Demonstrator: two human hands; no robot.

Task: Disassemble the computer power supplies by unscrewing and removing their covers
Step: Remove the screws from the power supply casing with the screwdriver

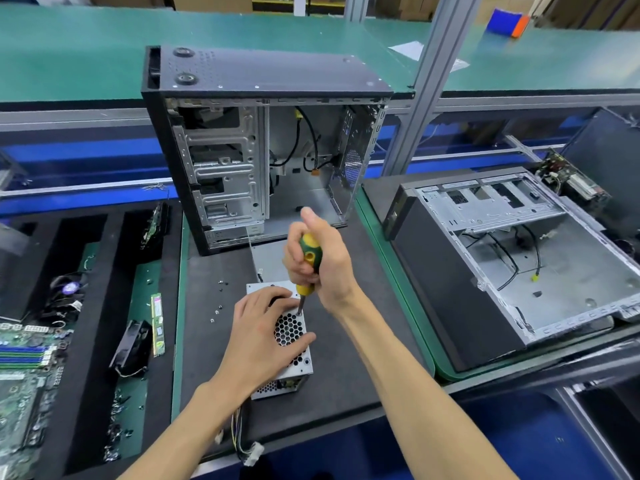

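A small silver power supply [300, 367] with a honeycomb fan grille lies on the dark mat in front of me, its cable bundle [242, 441] hanging over the near edge. My left hand [263, 327] rests on its top, fingers spread over the grille, thumb along the right side. My right hand [320, 261] grips a green and yellow screwdriver [309, 252] held upright. The screwdriver's tip sits on the top face near the far right corner of the grille. Several loose screws [218, 299] lie on the mat to the left.
An open, stripped tower case [266, 150] stands upright just behind the power supply. A second open case [502, 258] lies flat to the right. On the left, foam trays hold a motherboard [24, 368], a RAM stick [157, 323], a fan [130, 348] and a cooler [69, 289].
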